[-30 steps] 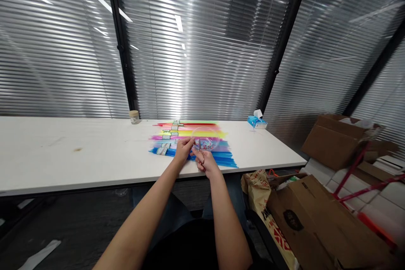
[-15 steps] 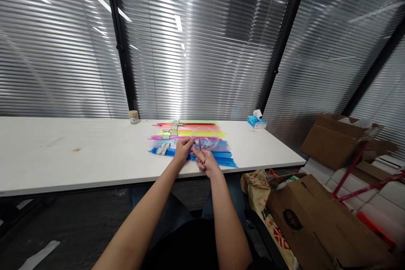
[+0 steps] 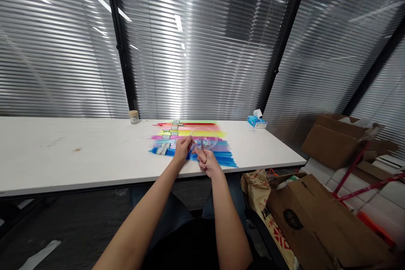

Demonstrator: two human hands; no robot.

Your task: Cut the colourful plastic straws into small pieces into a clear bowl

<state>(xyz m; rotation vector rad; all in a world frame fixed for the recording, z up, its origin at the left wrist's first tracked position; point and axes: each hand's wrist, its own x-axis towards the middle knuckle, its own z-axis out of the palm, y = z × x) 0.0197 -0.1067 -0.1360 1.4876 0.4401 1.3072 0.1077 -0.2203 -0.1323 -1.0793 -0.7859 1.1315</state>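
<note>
Scissors (image 3: 201,142) are in the right hand (image 3: 207,163), whose fingers are curled around the handle; the blades point forward, away from the body, and in this view they overlap the clear bowl (image 3: 217,137) just beyond the hands. Whether the blades are parted is too small to tell. The left hand (image 3: 182,150) is close beside, with its fingers drawn near one another as for a pinch, but how tightly, and whether some piece is between them, cannot be told.

The chief danger seems to be this closeness: if the blades should shut while the left fingertips are in their path, the skin could be nicked. The bowl looks light and seems uneven in its support, being over the coloured bundles, so a knock from the wrist could tip it and scatter the small bits (image 3: 207,145) inside. Beneath the hands, the blue sticks (image 3: 225,159) could roll if pushed, and slip over the desk's (image 3: 101,160) near edge.
</note>
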